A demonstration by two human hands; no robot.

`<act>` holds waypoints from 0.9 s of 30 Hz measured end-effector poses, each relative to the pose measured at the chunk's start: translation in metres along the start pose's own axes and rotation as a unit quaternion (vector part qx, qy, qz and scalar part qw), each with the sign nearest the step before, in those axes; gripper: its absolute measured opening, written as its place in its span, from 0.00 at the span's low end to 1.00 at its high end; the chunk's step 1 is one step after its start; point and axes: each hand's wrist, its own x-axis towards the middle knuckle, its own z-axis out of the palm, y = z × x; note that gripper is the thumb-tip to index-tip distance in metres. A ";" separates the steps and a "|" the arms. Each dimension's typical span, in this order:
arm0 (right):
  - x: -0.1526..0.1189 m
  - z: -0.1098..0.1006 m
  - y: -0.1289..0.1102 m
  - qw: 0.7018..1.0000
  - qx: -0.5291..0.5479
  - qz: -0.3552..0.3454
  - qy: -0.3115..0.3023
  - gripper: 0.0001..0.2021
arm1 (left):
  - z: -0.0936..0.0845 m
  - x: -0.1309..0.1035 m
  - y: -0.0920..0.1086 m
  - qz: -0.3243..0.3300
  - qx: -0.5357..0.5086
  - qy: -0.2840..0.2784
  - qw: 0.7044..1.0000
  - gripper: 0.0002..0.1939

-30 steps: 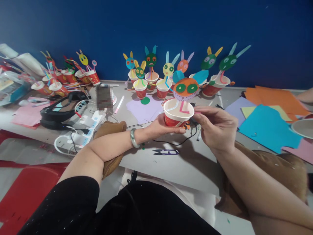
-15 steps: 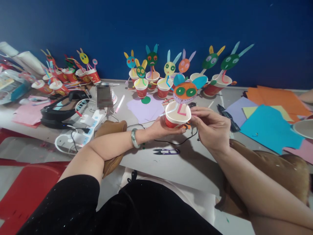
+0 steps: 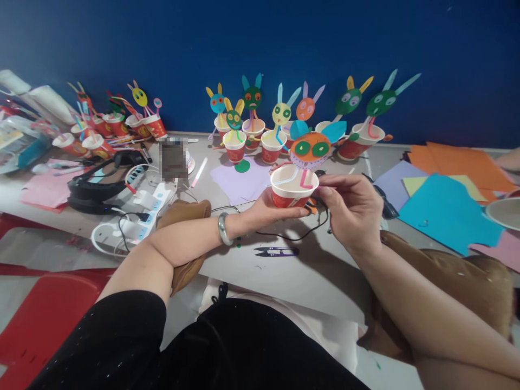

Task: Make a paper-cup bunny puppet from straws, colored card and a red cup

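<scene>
A red and white paper cup [image 3: 290,199] rests in my left hand [image 3: 266,211], whose fingers wrap round its base. An orange paper face [image 3: 310,149] with green eyes and blue ears stands at the cup's far rim. Pink and pale strips lie inside the cup. At the cup's right side, my right hand [image 3: 351,208] pinches the end of a pink strip between thumb and forefinger. Purple thread snips [image 3: 277,252] lie on the table below the cup.
Several cups with paper rabbit faces [image 3: 281,114] line the blue wall. Coloured paper sheets [image 3: 450,214] lie at the right. A power strip [image 3: 152,214], cables and a black headset [image 3: 91,187] are at the left. A black cord [image 3: 284,237] runs behind the snips.
The cup has tilted and shifted slightly, showing more of its outer wall. The orange face leans a little differently. My right hand has barely moved.
</scene>
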 end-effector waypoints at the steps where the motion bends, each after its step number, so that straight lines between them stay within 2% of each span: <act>1: 0.000 0.000 -0.001 1.000 -0.012 -0.009 0.000 0.11 | 0.000 0.000 0.000 0.004 -0.001 0.000 1.000 0.29; 6: 0.001 0.000 -0.003 0.999 -0.011 -0.034 0.000 0.15 | -0.002 0.002 -0.003 0.025 0.042 0.004 0.999 0.29; 11: 0.004 0.000 -0.003 0.999 0.032 0.035 0.013 0.18 | 0.000 0.004 -0.003 0.013 0.064 0.012 0.998 0.33; 15: 0.006 -0.001 -0.003 0.992 0.072 0.108 0.006 0.18 | 0.000 0.006 -0.009 0.042 0.085 0.005 0.995 0.30; 19: 0.007 -0.002 -0.005 0.988 0.086 0.129 0.012 0.15 | -0.001 0.005 -0.012 0.042 0.107 -0.005 0.993 0.31; 27: 0.010 -0.004 -0.009 0.979 0.061 0.188 -0.057 0.18 | 0.002 -0.003 -0.001 0.001 0.148 -0.034 0.988 0.28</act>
